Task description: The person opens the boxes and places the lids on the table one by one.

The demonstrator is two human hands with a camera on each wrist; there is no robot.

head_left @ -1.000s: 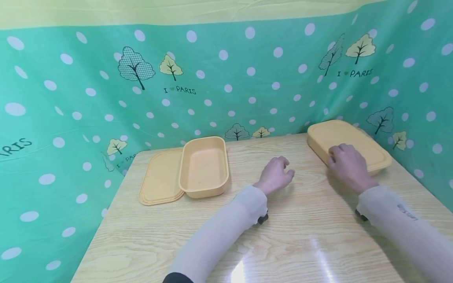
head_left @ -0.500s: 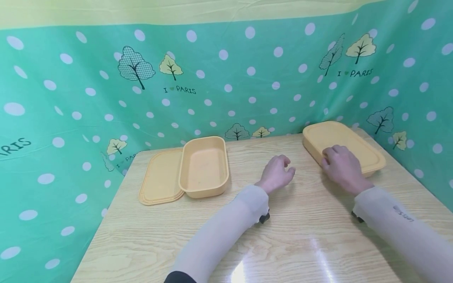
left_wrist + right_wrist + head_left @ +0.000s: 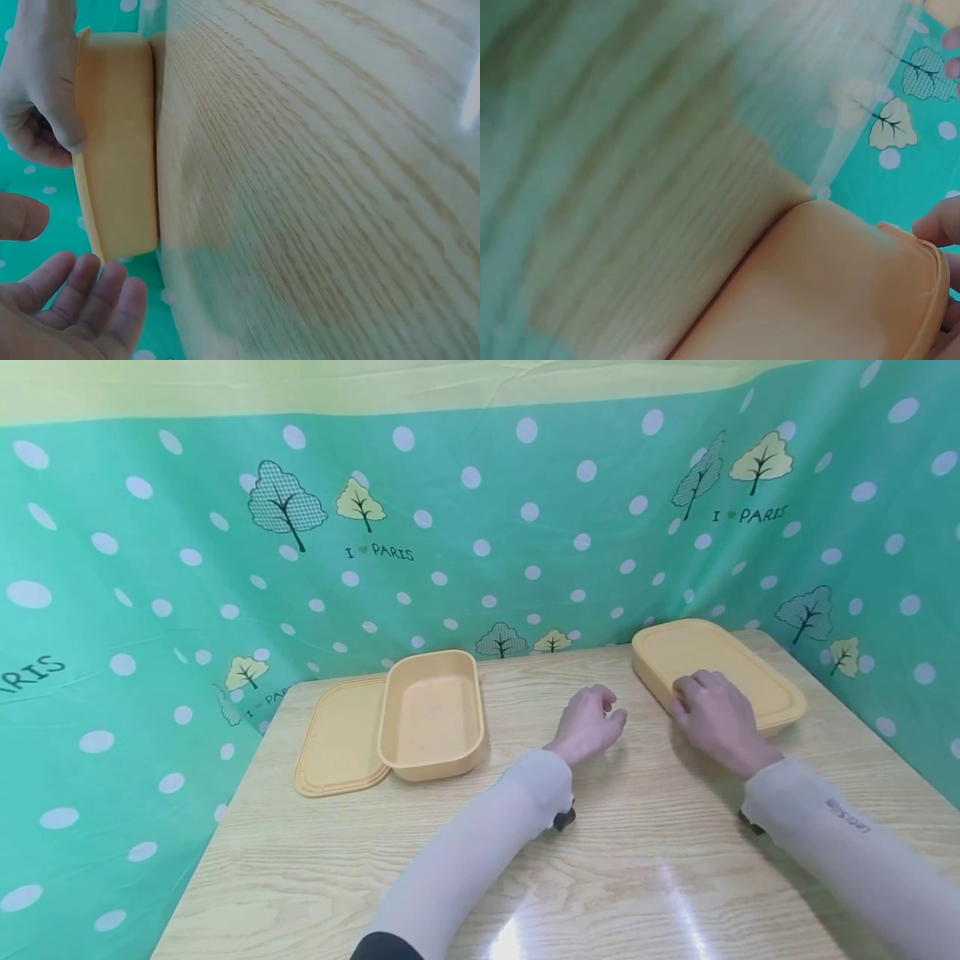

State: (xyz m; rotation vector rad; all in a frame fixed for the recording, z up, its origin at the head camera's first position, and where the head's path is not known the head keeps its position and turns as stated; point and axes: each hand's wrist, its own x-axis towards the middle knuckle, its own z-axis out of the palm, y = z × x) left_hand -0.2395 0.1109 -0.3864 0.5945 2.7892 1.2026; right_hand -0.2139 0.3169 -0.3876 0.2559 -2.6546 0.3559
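My right hand (image 3: 716, 718) grips the near-left edge of a pale yellow lidded food container (image 3: 738, 670) at the table's back right. In the left wrist view the container (image 3: 120, 142) appears side-on, its base along the tabletop. That right hand's thumb (image 3: 66, 127) presses at the lid's rim. In the right wrist view the container (image 3: 802, 292) fills the lower part, with fingertips at its rim. My left hand (image 3: 587, 725) hovers left of the container, its fingers loosely bent and holding nothing.
An open, matching container (image 3: 435, 770) with nothing in it stands at the back left. A loose lid (image 3: 341, 735) lies flat beside it, their edges meeting. Behind the wooden table (image 3: 622, 877) hangs a green dotted curtain (image 3: 465, 527).
The lidded container has slid left and slightly toward me, together with my right hand. My left hand stays nearly still, and the open container and loose lid remain in place.
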